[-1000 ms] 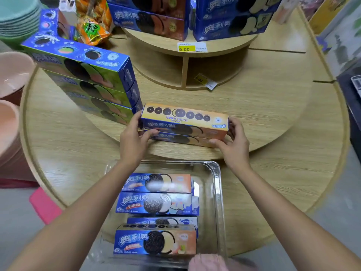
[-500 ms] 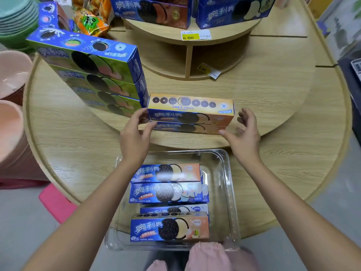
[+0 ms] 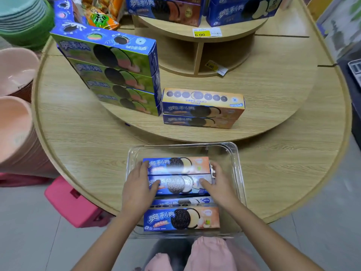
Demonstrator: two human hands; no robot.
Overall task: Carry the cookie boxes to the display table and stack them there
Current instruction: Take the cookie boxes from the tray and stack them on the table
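- Since the earlier frame, both of your hands have left the orange two-box stack [image 3: 203, 110] on the raised tier and dropped into the clear plastic tray [image 3: 237, 173] at the near edge of the round wooden display table [image 3: 82, 133].
- At far left on the tier, a tall stack of green-fronted cookie boxes [image 3: 117, 75] sits just beside the orange stack.
- Your left hand [image 3: 139, 184] is pressed against the left ends of the two upper boxes in the tray [image 3: 178, 175], thumb lying across the lower one's face.
- Your right hand [image 3: 216, 184] mirrors it at the right ends, thumb on top, fingers curled over the end, so the pair appears clamped between your palms.
- A further box [image 3: 181, 218] lies nearer you in the tray, untouched, with another edge showing behind it.
- Judging by look, these are light, stiff cardboard cartons with glossy, somewhat slippery faces and breakable biscuits inside.
- Squeeze the short ends evenly, keep both boxes level, and avoid crushing the long panels.
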